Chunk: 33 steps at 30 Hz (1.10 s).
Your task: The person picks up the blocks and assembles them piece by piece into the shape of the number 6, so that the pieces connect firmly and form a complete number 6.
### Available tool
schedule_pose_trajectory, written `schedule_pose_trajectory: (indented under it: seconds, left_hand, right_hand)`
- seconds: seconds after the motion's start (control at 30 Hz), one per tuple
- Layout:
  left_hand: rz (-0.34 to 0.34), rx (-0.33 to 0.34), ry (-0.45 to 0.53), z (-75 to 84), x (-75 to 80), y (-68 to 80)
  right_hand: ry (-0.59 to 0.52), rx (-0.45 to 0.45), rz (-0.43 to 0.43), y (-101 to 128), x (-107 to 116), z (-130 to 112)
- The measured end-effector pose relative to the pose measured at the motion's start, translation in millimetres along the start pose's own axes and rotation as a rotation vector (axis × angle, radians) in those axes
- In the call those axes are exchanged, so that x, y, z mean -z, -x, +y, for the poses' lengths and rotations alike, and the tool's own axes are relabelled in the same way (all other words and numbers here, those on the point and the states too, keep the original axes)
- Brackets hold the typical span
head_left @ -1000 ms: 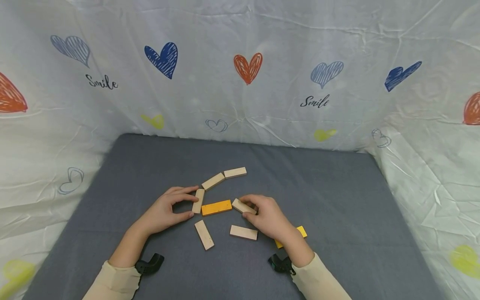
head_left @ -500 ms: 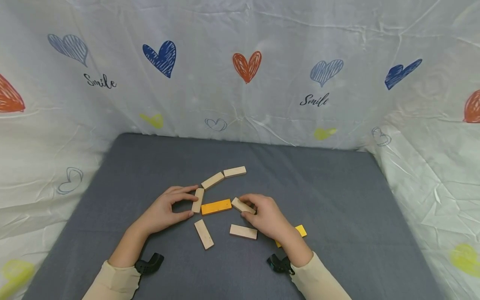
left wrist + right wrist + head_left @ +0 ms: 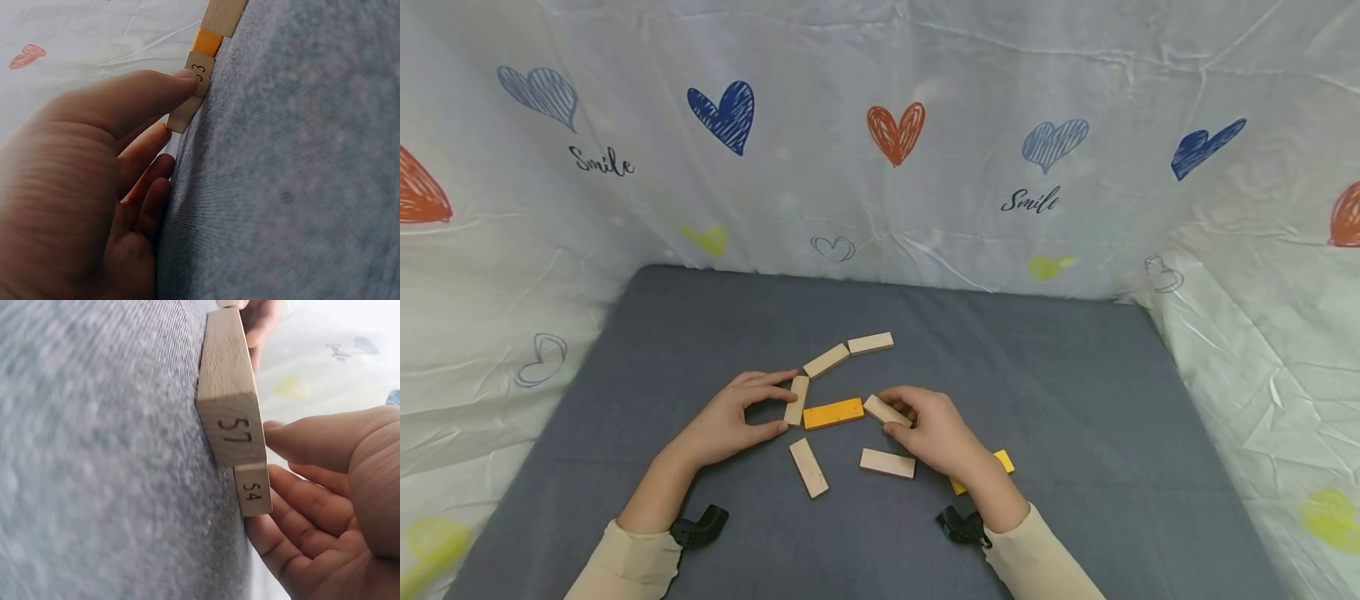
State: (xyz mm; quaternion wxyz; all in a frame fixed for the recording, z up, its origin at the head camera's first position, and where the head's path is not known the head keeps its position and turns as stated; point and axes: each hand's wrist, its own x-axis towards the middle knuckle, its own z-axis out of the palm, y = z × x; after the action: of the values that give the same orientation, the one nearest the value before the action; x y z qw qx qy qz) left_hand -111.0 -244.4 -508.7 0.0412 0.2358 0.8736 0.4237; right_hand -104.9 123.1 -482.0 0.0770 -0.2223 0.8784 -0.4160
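Observation:
In the head view, my left hand holds a pale wooden block between the thumb at its near end and the fingers at its far end. A number ending in 3 marks this block's end in the left wrist view. My right hand pinches a second pale block, numbered 54 in the right wrist view. Between the two held blocks lies an orange block. All lie flat on the grey cloth.
Two pale blocks run off beyond the left-held one, ends close together. Nearer lie a tilted pale block and one marked 57. A yellow block is partly hidden beneath my right forearm. A white curtain hangs behind.

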Motion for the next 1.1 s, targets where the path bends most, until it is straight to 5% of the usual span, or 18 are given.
schedule_pose_trajectory:
  seconds: [0.7,1.1]
  left_hand:
    - [0.007,-0.01,-0.003,-1.0,0.7,0.5]
    - [0.001,-0.005,0.0,-1.5,-0.4,0.1]
  right_hand:
    - [0.042,0.006,0.024,12.9,9.3,5.1]
    - [0.126,-0.053,0.139,43.0,25.0,17.3]
